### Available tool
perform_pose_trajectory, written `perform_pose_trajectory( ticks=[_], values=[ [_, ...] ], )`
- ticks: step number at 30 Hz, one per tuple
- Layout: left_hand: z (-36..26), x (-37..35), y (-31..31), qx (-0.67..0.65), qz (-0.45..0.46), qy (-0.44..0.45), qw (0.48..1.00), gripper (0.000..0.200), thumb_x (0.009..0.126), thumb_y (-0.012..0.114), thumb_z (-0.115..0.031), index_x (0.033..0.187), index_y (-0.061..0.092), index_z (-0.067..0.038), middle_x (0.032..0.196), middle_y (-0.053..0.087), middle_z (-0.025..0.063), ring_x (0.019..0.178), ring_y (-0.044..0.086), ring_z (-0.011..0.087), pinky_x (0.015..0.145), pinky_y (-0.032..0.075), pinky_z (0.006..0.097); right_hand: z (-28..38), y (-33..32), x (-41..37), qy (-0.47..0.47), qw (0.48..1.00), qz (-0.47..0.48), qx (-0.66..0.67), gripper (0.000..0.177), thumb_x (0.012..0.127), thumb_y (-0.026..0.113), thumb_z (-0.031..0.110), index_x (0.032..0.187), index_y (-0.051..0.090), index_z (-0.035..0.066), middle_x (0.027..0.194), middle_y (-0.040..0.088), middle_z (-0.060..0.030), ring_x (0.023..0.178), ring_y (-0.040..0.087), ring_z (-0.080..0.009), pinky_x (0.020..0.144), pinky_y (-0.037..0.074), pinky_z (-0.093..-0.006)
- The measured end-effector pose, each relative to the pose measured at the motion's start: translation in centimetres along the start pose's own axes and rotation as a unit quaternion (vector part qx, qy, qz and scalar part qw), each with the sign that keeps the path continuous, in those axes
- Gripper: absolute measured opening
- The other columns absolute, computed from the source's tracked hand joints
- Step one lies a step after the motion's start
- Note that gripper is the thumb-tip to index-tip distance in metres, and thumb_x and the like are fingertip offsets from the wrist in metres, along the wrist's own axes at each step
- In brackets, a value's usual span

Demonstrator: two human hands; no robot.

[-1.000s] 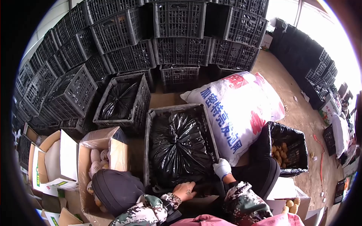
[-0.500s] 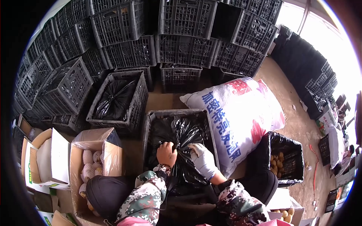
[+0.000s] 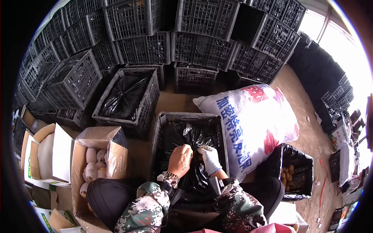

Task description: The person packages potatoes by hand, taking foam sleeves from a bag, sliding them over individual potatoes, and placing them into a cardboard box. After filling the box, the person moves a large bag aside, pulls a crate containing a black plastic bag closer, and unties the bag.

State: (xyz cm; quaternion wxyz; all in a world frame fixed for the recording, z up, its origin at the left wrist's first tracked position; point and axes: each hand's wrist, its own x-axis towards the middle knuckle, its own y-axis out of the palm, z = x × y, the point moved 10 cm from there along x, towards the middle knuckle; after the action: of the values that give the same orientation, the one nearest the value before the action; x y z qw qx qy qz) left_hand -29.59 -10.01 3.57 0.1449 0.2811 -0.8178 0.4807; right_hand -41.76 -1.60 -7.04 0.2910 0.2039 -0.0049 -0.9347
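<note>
A black plastic bag (image 3: 185, 134) with gathered, shiny folds lines and covers the black crate (image 3: 158, 128) in front of me. My left hand (image 3: 180, 160), bare, is closed on the gathered bag near its middle, with the fingers bent inward. My right hand (image 3: 210, 158), in a whitish glove, pinches the bag just to the right, its fingertips a short gap from the left ones. Parts of the gathered plastic are hidden behind the fingers.
A large white printed sack (image 3: 248, 120) lies to the right, beside a lined crate of brown produce (image 3: 287, 176). An open carton of net-wrapped fruit (image 3: 91, 155) stands left. Stacked black crates (image 3: 206, 17) and another bagged crate (image 3: 124, 97) are beyond.
The view has shifted slightly. My left hand has turned and moved toward my right hand over the gathered plastic. My right hand's fingers are now more bent, pinching at the bag.
</note>
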Motion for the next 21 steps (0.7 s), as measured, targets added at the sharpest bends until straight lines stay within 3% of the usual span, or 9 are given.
perform_pose_trajectory(
  ticks=[3,10,11,12,13,14,17,18,21],
  values=[
    [-0.4,-1.0,0.4,-0.047,0.036,0.015,0.998,0.017,0.083,0.068,-0.004,0.097,0.058,-0.007,0.103,0.059,0.0100,0.095,0.061,0.0325,0.084,0.047,0.0434,-3.5,-0.1,-0.4,0.105,0.976,0.017,0.188,0.006,0.095,0.064,0.007,0.097,0.069,0.004,0.084,0.067,-0.0009,0.070,0.062,-0.0121,0.066,0.054,-0.0274],
    [0.0,-1.4,0.4,0.079,0.021,-0.021,0.996,0.022,0.080,0.074,-0.012,0.097,0.061,-0.006,0.106,0.060,0.0099,0.096,0.064,0.0316,0.085,0.049,0.0427,0.1,1.1,-2.3,-0.017,0.995,0.080,0.064,0.009,0.098,0.061,0.009,0.103,0.066,0.004,0.096,0.066,-0.0021,0.083,0.065,-0.0129,0.075,0.056,-0.0299],
    [0.0,-1.1,0.2,0.100,0.024,-0.033,0.994,0.021,0.080,0.075,-0.012,0.096,0.062,-0.006,0.107,0.060,0.0101,0.097,0.064,0.0318,0.085,0.049,0.0427,1.2,1.3,-2.1,-0.070,0.984,0.090,-0.136,0.014,0.096,0.063,0.010,0.107,0.066,0.001,0.100,0.068,-0.0075,0.086,0.067,-0.0172,0.077,0.056,-0.0329],
    [0.0,-1.0,0.0,0.052,0.021,-0.058,0.997,0.019,0.080,0.074,-0.011,0.094,0.063,-0.005,0.108,0.061,0.0100,0.100,0.063,0.0315,0.085,0.051,0.0436,4.6,1.8,-3.4,-0.257,0.923,0.074,-0.278,0.019,0.094,0.065,0.011,0.110,0.067,0.001,0.101,0.069,-0.0113,0.087,0.068,-0.0204,0.077,0.056,-0.0344],
    [-0.5,-0.7,-0.2,0.026,0.021,-0.042,0.999,0.019,0.080,0.074,-0.011,0.095,0.063,-0.004,0.108,0.061,0.0098,0.100,0.063,0.0315,0.084,0.051,0.0437,6.7,3.0,-5.9,-0.427,0.808,0.052,-0.403,0.023,0.092,0.067,0.012,0.112,0.068,0.000,0.102,0.070,-0.0152,0.089,0.069,-0.0235,0.077,0.055,-0.0359],
    [-1.1,-0.4,-0.4,-0.001,0.023,-0.027,0.999,0.020,0.080,0.074,-0.010,0.095,0.063,-0.004,0.107,0.060,0.0096,0.100,0.063,0.0314,0.084,0.051,0.0438,8.0,2.9,-6.8,-0.428,0.816,0.036,-0.386,0.020,0.087,0.069,0.014,0.103,0.072,0.003,0.090,0.071,-0.0164,0.081,0.069,-0.0390,0.077,0.056,-0.0405],
    [-2.4,-0.3,-1.1,-0.032,0.077,0.013,0.996,0.019,0.082,0.073,-0.012,0.096,0.063,-0.006,0.111,0.059,0.0071,0.103,0.063,0.0296,0.087,0.052,0.0418,7.0,-0.3,-3.7,-0.323,0.897,0.039,-0.300,0.016,0.087,0.069,0.013,0.097,0.075,0.003,0.081,0.073,-0.0149,0.076,0.070,-0.0380,0.075,0.056,-0.0401],
    [-2.6,-0.3,-1.6,-0.040,0.094,0.023,0.995,0.018,0.082,0.072,-0.012,0.096,0.063,-0.006,0.113,0.058,0.0064,0.104,0.063,0.0291,0.087,0.053,0.0413,7.1,-2.8,-3.0,-0.266,0.906,-0.043,-0.326,0.014,0.088,0.066,0.010,0.091,0.077,0.002,0.083,0.074,-0.0158,0.078,0.073,-0.0323,0.074,0.056,-0.0375],
    [-1.4,-0.2,-3.4,-0.065,0.113,-0.010,0.991,0.016,0.088,0.068,-0.012,0.100,0.061,-0.005,0.113,0.059,0.0057,0.097,0.068,0.0243,0.079,0.056,0.0379,2.7,-8.6,1.4,-0.125,0.981,-0.044,-0.145,0.016,0.095,0.056,0.004,0.094,0.070,-0.004,0.072,0.065,-0.0034,0.059,0.055,-0.0077,0.051,0.043,-0.0243]
  ],
)
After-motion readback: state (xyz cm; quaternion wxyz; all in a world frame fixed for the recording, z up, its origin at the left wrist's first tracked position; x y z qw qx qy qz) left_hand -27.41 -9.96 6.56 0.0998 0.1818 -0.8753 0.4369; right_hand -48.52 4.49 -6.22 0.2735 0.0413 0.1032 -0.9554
